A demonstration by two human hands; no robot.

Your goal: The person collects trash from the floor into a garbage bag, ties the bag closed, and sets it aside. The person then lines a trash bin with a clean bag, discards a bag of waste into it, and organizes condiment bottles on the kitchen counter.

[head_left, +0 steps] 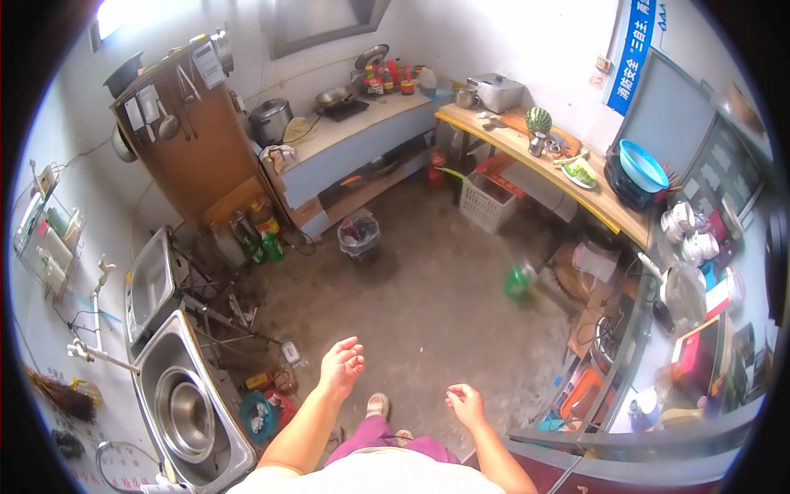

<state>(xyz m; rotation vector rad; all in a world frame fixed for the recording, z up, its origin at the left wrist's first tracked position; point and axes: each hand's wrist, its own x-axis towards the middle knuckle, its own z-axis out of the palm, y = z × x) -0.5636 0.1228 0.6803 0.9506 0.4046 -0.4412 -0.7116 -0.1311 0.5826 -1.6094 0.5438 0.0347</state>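
Note:
My left hand (pixel 341 367) is held out in front of my body over the concrete floor. Its fingers are half curled and apart, and nothing shows in them. To the right, my right hand (pixel 467 405) hangs above the floor with its fingers curled in. I see no object in it. Neither hand touches anything. Nearest to my left hand, on its left, are a small white box-like item (pixel 290 353) and a blue-green basin (pixel 258 417) on the floor.
On the left stands a steel sink (pixel 239 436) with metal bowls. A lined bin (pixel 359 236), a white crate (pixel 487 206) and a blurred green item (pixel 517 282) stand farther off. A wooden counter (pixel 494 142) carries a watermelon (pixel 538 121). A metal-framed shelf lines the right.

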